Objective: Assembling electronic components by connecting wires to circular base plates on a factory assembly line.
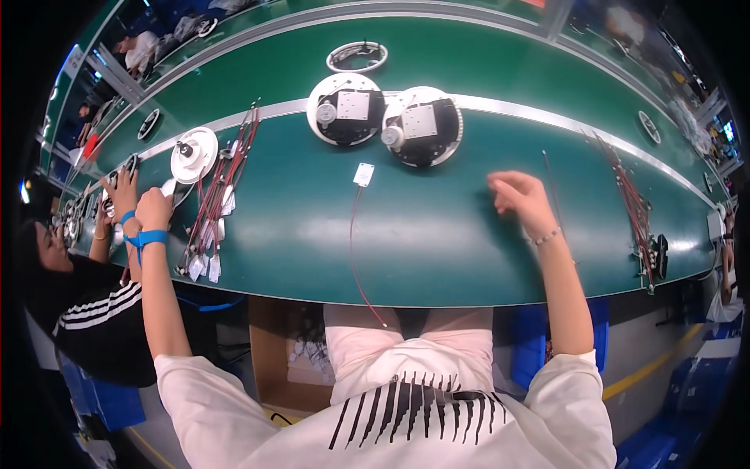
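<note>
My left hand [155,209], with a blue band at its wrist, is closed beside a white round housing [194,155] at the left of the table. A white edge shows at its fingers, but what they hold is unclear. Over the right half, my right hand [519,199] hovers with curled fingers and thumb drawn in; anything between them is hidden. A thin cable [549,173] lies just right of it. Between my hands lies a small white board [363,174] with a red-and-black wire trailing to the near edge. Two round white-and-black assemblies [348,109], [423,125] stand farther back.
Wire bundles lie at the left [215,211] and right [634,207], the left one with white boards. A ring [357,57] sits at the back. A co-worker's hand [121,191] is close to my left hand. Below are a cardboard box [269,359] and blue bin [530,352].
</note>
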The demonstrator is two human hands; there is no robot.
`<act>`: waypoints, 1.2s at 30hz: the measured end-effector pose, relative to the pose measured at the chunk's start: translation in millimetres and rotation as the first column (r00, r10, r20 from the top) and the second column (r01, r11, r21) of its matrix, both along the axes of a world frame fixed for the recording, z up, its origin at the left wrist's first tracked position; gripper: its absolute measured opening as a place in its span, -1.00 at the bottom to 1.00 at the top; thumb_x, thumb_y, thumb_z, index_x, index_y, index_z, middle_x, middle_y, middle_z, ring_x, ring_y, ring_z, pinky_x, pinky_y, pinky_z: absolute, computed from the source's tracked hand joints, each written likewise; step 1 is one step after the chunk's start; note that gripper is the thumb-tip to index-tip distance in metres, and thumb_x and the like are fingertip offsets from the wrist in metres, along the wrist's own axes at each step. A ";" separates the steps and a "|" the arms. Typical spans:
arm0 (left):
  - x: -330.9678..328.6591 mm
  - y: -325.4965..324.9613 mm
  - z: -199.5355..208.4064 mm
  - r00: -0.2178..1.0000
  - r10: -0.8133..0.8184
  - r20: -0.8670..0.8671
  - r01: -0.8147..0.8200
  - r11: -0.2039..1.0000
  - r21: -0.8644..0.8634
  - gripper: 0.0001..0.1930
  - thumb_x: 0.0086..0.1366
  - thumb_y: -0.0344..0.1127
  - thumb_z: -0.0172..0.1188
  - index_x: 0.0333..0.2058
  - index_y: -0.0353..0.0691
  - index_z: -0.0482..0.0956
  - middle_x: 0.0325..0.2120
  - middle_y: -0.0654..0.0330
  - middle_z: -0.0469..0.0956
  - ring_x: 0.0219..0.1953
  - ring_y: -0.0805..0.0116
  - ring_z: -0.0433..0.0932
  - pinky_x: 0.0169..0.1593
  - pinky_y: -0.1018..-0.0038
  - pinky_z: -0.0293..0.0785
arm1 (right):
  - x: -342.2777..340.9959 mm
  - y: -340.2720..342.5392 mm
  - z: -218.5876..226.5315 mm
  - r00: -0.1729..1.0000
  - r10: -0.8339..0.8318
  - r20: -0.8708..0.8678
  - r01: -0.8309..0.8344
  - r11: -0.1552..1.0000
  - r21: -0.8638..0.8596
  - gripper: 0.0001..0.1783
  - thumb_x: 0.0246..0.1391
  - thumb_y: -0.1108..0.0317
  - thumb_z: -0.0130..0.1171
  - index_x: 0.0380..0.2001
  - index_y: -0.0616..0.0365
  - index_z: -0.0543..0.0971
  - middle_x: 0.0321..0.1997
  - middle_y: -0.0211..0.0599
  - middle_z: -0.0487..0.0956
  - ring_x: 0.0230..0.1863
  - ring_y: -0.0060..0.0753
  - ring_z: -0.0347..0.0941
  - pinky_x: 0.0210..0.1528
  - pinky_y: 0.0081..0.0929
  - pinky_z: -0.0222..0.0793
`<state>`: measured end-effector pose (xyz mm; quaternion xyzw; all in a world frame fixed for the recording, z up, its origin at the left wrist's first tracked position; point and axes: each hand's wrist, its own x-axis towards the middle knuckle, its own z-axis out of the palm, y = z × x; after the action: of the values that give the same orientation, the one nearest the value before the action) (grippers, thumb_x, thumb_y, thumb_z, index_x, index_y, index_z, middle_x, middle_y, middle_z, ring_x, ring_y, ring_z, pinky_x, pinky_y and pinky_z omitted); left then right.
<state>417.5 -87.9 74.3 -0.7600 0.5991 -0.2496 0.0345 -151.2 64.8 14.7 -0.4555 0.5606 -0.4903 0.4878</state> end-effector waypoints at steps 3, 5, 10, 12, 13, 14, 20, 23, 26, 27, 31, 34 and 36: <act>-78.0 28.1 26.0 0.921 -0.297 0.252 0.354 0.908 -0.225 -0.76 -0.04 -0.30 0.14 -0.38 -0.29 0.47 -0.34 0.01 0.46 -0.29 0.05 0.44 -0.25 0.29 0.38 | 0.4 -7.6 -0.4 0.989 -0.100 -0.110 0.088 0.991 -0.105 -0.80 -0.07 0.38 0.08 -0.34 0.24 0.50 -0.52 -0.44 0.45 -0.62 -0.71 0.32 -0.59 -0.77 0.28; -118.5 54.8 45.0 0.727 -0.686 0.036 0.671 0.698 -0.250 -0.81 -0.08 -0.41 0.10 -0.39 -0.22 0.49 -0.32 0.06 0.44 -0.27 0.11 0.42 -0.24 0.29 0.35 | 18.5 -9.3 7.1 0.984 -0.085 -0.160 0.065 0.990 -0.122 -0.83 -0.10 0.42 0.09 -0.37 0.19 0.52 -0.48 -0.42 0.46 -0.63 -0.71 0.32 -0.59 -0.76 0.27; -247.9 126.5 -21.5 0.011 -0.940 -0.341 0.988 -0.042 0.148 -0.77 -0.09 -0.40 0.03 -0.36 -0.26 0.44 -0.22 0.12 0.37 -0.12 0.21 0.32 -0.07 0.37 0.25 | 2.9 6.5 1.7 0.604 -0.401 -0.689 0.013 0.869 -0.494 -0.84 -0.24 0.46 0.14 -0.45 0.16 0.52 -0.38 -0.30 0.46 -0.54 -0.48 0.36 -0.46 -0.60 0.30; -247.6 130.2 -31.0 0.015 -0.850 -0.526 0.989 -0.067 0.135 -0.79 -0.11 -0.43 0.08 -0.39 -0.26 0.42 -0.28 0.12 0.35 -0.20 0.18 0.34 -0.14 0.38 0.28 | -20.7 14.1 1.0 0.271 -0.642 -0.717 0.038 0.752 -0.658 -0.89 -0.25 0.41 0.14 -0.55 0.19 0.51 -0.36 -0.19 0.45 -0.37 -0.21 0.38 -0.35 -0.37 0.33; -245.2 130.0 -26.3 0.023 -0.815 -0.579 0.989 -0.066 0.131 -0.80 -0.14 -0.44 0.11 -0.43 -0.26 0.40 -0.33 0.11 0.35 -0.24 0.18 0.35 -0.19 0.38 0.28 | -36.0 19.0 1.7 0.242 -0.650 -0.720 0.061 0.751 -0.657 -0.89 -0.25 0.41 0.14 -0.55 0.19 0.51 -0.36 -0.19 0.45 -0.37 -0.21 0.38 -0.35 -0.37 0.33; -243.4 130.7 -28.7 -0.011 -0.814 -0.580 0.987 -0.102 0.124 -0.80 -0.14 -0.44 0.11 -0.43 -0.26 0.40 -0.33 0.11 0.35 -0.24 0.18 0.35 -0.19 0.38 0.28 | -53.6 25.4 2.0 0.044 -0.469 -0.882 0.161 0.875 -0.457 -0.88 -0.25 0.39 0.13 -0.57 0.20 0.51 -0.37 -0.17 0.44 -0.34 -0.18 0.38 -0.33 -0.34 0.34; -247.4 139.4 -38.0 0.036 -0.791 -0.611 0.993 -0.041 0.112 -0.87 -0.09 -0.50 0.07 -0.52 -0.27 0.31 -0.35 0.14 0.36 -0.27 0.14 0.32 -0.23 0.39 0.26 | -97.3 47.8 -5.9 -0.201 -0.080 -0.976 0.210 0.970 -0.122 -0.90 -0.29 0.41 0.10 -0.66 0.23 0.51 -0.43 -0.16 0.45 -0.37 -0.13 0.40 -0.41 -0.28 0.37; -263.2 153.8 -25.8 -0.081 -0.627 -0.775 0.978 0.098 -0.182 -0.84 -0.07 -0.59 0.03 -0.50 -0.28 0.25 -0.41 0.09 0.41 -0.36 0.12 0.38 -0.27 0.40 0.30 | -104.6 58.7 2.5 -0.166 -0.054 -0.985 0.171 0.982 -0.083 -0.93 -0.32 0.45 0.08 -0.69 0.22 0.49 -0.53 -0.16 0.45 -0.43 -0.15 0.42 -0.41 -0.30 0.37; -278.8 170.8 -20.5 -0.366 -0.377 -0.851 0.828 0.285 -0.483 -0.97 0.16 -0.53 -0.22 -0.41 -0.28 0.15 -0.51 0.08 0.42 -0.47 0.33 0.43 -0.34 0.49 0.37 | -84.6 78.0 12.3 0.304 -0.474 -0.826 0.273 0.874 -0.401 -0.89 -0.35 0.42 0.12 -0.66 0.23 0.45 -0.60 -0.13 0.48 -0.55 -0.29 0.45 -0.45 -0.49 0.37; -287.0 179.5 -20.7 -0.469 -0.274 -0.840 0.751 0.377 -0.543 -0.96 0.22 -0.45 -0.28 -0.40 -0.27 0.13 -0.49 0.11 0.40 -0.45 0.38 0.41 -0.32 0.50 0.37 | -58.4 82.2 25.2 0.485 -0.556 -0.675 0.378 0.829 -0.411 -0.91 -0.30 0.45 0.14 -0.64 0.24 0.46 -0.58 -0.20 0.50 -0.59 -0.48 0.46 -0.48 -0.61 0.36; -342.8 199.1 -25.5 -0.531 -0.175 -0.829 0.695 0.469 -0.545 -0.94 0.18 -0.49 -0.27 -0.35 -0.27 0.16 -0.16 0.01 0.25 -0.16 0.33 0.34 -0.44 0.59 0.50 | 53.1 92.3 42.0 0.929 -0.362 -0.070 0.283 0.821 -0.495 -0.94 -0.16 0.60 0.00 -0.51 0.29 0.40 -0.32 -0.20 0.49 -0.27 -0.52 0.41 -0.20 -0.58 0.33; -378.2 201.6 -9.9 -0.400 -0.498 -0.769 0.701 0.374 -0.607 -0.91 0.03 -0.57 -0.07 -0.42 -0.36 0.30 -0.12 -0.10 0.21 -0.20 0.18 0.38 -0.52 0.57 0.38 | 87.4 92.0 43.8 0.939 -0.260 0.225 0.338 0.818 -0.466 -0.91 -0.06 0.60 -0.05 -0.41 0.31 0.33 -0.28 -0.08 0.48 -0.23 -0.46 0.41 -0.18 -0.56 0.33; -383.1 205.3 -8.8 -0.368 -0.496 -0.787 0.697 0.413 -0.586 -0.88 -0.01 -0.56 -0.02 -0.43 -0.36 0.32 -0.10 -0.13 0.20 -0.23 0.11 0.39 -0.48 0.52 0.35 | 94.2 88.8 42.2 0.879 -0.361 0.312 0.468 0.780 -0.415 -0.92 -0.08 0.59 0.01 -0.45 0.31 0.36 -0.39 -0.19 0.51 -0.34 -0.53 0.44 -0.28 -0.62 0.37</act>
<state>34.3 117.4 65.5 -0.2566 0.7823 0.3689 -0.4314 -57.0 153.6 56.9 -0.3703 0.4523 -0.7550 0.2971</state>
